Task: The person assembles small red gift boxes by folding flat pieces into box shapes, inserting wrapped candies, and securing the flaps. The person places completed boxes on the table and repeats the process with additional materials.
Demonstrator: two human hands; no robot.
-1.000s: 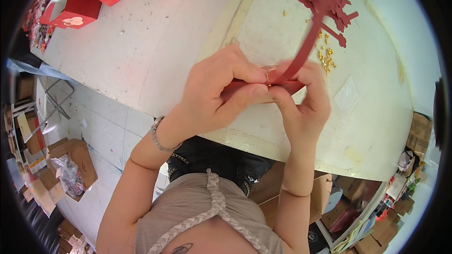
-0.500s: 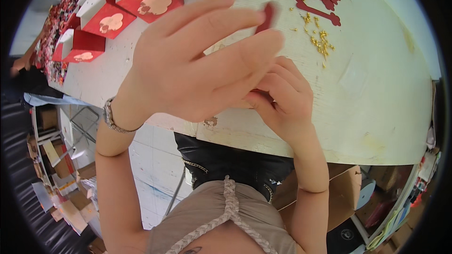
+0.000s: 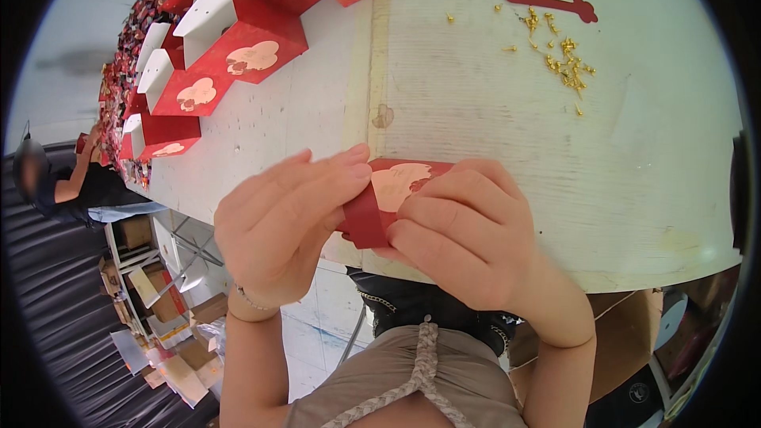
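Note:
Both my hands are on a small red paper box [image 3: 395, 184] with a pale pink blossom-shaped patch, close to the table's front edge. A darker red paper strip [image 3: 368, 219] lies across its left end. My left hand [image 3: 277, 222] presses that end, its fingers close together over the strip; the thumb is mostly hidden. From the right, my right hand [image 3: 476, 234] grips the box with bent fingers, covering much of that side. Beyond my hands lies a scatter of small gold brads [image 3: 569, 63].
Open red boxes with white flaps [image 3: 265, 47] stand at the far left. Behind them is a long heap of small wrapped pieces [image 3: 131, 71]. Dark red paper strips [image 3: 547, 4] are piled at the back. A person [image 3: 71, 182] is at far left. Cartons [image 3: 170, 301] stand below the table.
My left hand has come down and left from above the table, where it held a dark red strip; the strip is now against the box. The box has come into view. The whole view has shifted.

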